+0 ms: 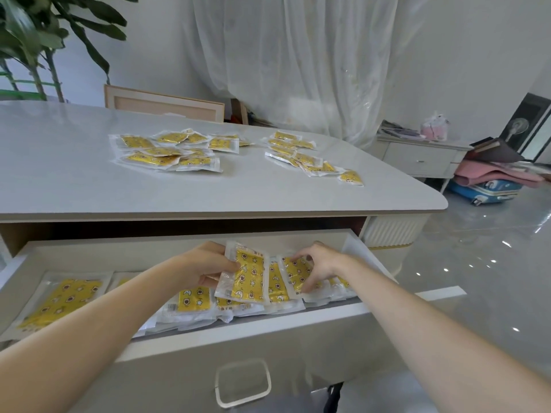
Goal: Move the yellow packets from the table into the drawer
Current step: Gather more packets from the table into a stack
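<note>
From the head view, the step in hand looks like placing: both hands are down inside the open drawer (268, 321), settling packets among the row of stored packets (62, 296) that lines its floor. The job seems partly done, since a left pile (170, 152) and a right pile (304, 158) of yellow packets lie on the far part of the table (208, 192), well apart from the hands. The next move probably calls for letting go of both packets so they lie flat, then reaching up and over the table's near edge to the piles.

The left hand (205, 265) reaches in from the near left, its fingers curled round the left edge of a tilted packet (246, 274) raised above the others. The right hand (317, 268) comes from the near right, wrist bent down, pinching a second packet (293, 274) just beside the first, between thumb and fingertips
</note>
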Demonstrator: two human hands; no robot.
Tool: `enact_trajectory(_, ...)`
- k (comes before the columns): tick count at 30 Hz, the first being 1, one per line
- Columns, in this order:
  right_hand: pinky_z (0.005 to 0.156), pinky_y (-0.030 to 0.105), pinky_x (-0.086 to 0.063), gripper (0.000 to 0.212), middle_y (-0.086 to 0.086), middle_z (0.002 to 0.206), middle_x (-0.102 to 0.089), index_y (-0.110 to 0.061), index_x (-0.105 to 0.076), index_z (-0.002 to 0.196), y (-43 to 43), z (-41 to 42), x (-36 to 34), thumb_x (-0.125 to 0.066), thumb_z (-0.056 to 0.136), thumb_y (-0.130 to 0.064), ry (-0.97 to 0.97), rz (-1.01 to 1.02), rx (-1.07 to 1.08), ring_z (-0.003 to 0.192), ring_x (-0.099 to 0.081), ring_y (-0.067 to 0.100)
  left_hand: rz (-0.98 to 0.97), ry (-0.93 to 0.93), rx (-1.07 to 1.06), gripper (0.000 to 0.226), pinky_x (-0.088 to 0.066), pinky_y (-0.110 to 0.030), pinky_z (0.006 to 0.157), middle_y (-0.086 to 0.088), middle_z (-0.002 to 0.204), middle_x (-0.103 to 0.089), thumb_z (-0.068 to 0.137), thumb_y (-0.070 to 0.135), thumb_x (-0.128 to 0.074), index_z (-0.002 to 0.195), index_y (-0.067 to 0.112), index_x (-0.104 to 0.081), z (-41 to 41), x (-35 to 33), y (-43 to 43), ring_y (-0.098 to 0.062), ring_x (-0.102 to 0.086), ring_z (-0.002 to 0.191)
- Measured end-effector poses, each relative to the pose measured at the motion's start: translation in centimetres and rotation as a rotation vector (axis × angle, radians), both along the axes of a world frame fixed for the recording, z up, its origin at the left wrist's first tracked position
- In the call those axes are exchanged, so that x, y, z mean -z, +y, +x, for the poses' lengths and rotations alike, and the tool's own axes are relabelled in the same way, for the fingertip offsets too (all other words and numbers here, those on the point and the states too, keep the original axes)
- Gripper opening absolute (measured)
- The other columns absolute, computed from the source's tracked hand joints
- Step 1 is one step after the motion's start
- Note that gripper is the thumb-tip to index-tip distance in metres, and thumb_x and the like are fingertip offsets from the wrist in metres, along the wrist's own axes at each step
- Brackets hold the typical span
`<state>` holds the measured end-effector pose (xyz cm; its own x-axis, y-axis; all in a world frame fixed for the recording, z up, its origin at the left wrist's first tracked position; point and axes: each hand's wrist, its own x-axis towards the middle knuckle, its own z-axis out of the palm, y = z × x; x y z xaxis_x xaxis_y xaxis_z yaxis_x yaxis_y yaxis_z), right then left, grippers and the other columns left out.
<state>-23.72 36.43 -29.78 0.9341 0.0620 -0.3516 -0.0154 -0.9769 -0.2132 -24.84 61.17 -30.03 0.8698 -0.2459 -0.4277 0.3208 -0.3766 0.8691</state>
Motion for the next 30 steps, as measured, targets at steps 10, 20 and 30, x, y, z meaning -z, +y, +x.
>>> enact_trajectory(10, 0.099, 0.030, -0.042, 0.053, 0.004, 0.138, -0.051, -0.023, -0.055, 0.134, 1.5, -0.5, -0.7, -0.072, 0.084, -0.026, -0.081, 0.239, 0.047, 0.119, -0.053, 0.018, -0.049, 0.019, -0.051, 0.035, -0.056, -0.034, 0.079, -0.011, 0.106, -0.069, 0.088, 0.007, -0.064, 0.122, 0.005, -0.057, -0.4, -0.4, 0.1, -0.023, -0.067, 0.090)
enact_trajectory(20, 0.092, 0.032, -0.050, 0.029, 0.011, 0.111, -0.067, -0.005, -0.064, 0.111, 4.3, -0.3, -1.4, -0.065, 0.089, -0.024, 0.355, 0.917, 0.239, 0.095, -0.063, 0.019, -0.281, 0.237, -0.179, 0.024, -0.059, -0.031, 0.060, -0.015, 0.103, -0.069, 0.087, 0.001, -0.062, 0.110, 0.001, -0.059, -1.2, -2.2, -0.2, -0.023, -0.068, 0.082)
enact_trajectory(30, 0.086, 0.041, -0.054, 0.017, 0.011, 0.091, -0.065, -0.004, -0.049, 0.113, -1.5, 0.2, -1.8, -0.050, 0.098, -0.012, 0.241, 0.852, 0.627, 0.079, -0.064, 0.024, -0.244, 0.186, -0.070, 0.014, -0.060, -0.036, 0.075, -0.010, 0.102, -0.070, 0.092, 0.006, -0.058, 0.105, 0.007, -0.062, -1.4, -2.3, -0.5, -0.025, -0.071, 0.086)
